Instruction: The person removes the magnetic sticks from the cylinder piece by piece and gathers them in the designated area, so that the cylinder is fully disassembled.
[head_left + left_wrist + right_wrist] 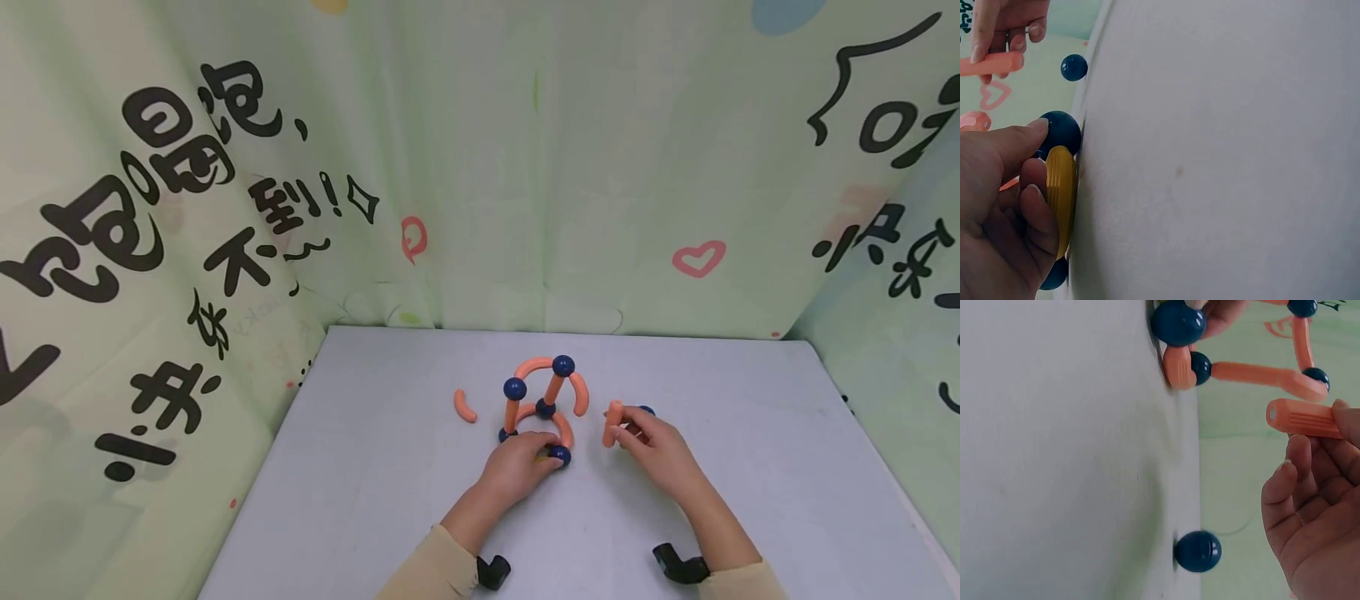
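A frame of orange magnetic sticks and blue balls (514,388) stands on the table, with upright sticks and curved ones joining the balls. My left hand (516,468) holds its near corner, the thumb on a blue ball (1062,134) and the fingers curled by a yellow curved stick (1061,203) low against the tabletop. To the right of the frame, my right hand (660,450) pinches a straight orange stick (1304,417) between thumb and fingers, held upright above the table. From the upper right ball a curved stick (579,394) hangs with its lower end free.
A loose curved orange stick (464,406) lies left of the frame. Behind the right hand rests a single blue ball (1198,551). The pale table (360,467) meets printed curtains (600,167) at the back and sides.
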`<state>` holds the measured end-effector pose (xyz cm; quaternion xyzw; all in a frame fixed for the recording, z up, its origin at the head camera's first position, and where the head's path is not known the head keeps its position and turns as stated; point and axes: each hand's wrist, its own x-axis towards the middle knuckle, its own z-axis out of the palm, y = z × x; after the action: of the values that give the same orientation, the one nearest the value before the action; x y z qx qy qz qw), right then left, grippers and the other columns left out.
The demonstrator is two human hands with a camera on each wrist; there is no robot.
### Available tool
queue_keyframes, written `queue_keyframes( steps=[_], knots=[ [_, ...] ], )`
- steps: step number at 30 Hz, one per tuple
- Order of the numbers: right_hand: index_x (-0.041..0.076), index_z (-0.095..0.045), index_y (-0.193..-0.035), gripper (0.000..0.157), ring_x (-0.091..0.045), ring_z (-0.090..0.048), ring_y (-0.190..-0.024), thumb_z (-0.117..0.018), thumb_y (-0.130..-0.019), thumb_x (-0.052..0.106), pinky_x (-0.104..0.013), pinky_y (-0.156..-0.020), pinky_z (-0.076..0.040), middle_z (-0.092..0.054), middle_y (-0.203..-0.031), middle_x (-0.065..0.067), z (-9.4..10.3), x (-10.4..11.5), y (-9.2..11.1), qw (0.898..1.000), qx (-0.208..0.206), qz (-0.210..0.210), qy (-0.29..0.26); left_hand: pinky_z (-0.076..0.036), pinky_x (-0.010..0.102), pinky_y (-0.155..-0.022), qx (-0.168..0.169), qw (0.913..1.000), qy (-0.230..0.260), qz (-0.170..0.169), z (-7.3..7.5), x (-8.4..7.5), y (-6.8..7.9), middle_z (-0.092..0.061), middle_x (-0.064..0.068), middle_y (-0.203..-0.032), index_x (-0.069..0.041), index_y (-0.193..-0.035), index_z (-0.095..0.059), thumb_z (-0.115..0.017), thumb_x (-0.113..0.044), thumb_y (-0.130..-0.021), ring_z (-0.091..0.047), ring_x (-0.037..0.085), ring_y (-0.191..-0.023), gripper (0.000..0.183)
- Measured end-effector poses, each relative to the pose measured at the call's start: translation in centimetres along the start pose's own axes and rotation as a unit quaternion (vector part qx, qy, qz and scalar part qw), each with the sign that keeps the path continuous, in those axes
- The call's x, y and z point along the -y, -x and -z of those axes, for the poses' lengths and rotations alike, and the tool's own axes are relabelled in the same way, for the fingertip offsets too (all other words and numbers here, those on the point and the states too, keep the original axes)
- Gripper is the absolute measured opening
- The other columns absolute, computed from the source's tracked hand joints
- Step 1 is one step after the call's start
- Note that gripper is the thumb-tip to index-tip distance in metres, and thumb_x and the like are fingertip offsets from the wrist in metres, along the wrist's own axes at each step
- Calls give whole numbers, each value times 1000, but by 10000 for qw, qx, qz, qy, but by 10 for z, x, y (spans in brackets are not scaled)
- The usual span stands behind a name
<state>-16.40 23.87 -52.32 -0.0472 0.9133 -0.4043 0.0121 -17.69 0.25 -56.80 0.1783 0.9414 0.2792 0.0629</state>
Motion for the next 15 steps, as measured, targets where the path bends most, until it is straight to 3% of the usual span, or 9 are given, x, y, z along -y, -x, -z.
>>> queue_keyframes(
  steps=[7,11,15],
  knots=[
    [15,-54,-134,50,-16,-59,-85,-53,-98,50,-24,-68,-51,-64,-108,-8,28,-24,-2,9976,-281,-623,-66,-53,27,-93,33,10000,10,42,0,1,-1,-69,-16,-115,-34,-123,-66,-67,-42,-91,-63,4,-107,33],
    [11,-50,-138,56,-12,-58,-82,-50,-99,52,-24,-65,-50,-63,-109,-10,38,-37,-3,9951,-386,-913,29,-53,27,-92,64,10000,22,54,0,1,-1,-69,-16,-114,-34,-123,-66,-68,-42,-91,-62,4,-104,33],
    [6,-48,-139,59,-17,-57,-88,-46,-101,51,-25,-67,-48,-62,-114,-15,42,-50,-4,9916,-485,-1181,196,-53,27,-91,97,9999,41,103,0,1,-1,-69,-16,-114,-34,-123,-66,-68,-43,-91,-62,4,-104,33]
  ],
)
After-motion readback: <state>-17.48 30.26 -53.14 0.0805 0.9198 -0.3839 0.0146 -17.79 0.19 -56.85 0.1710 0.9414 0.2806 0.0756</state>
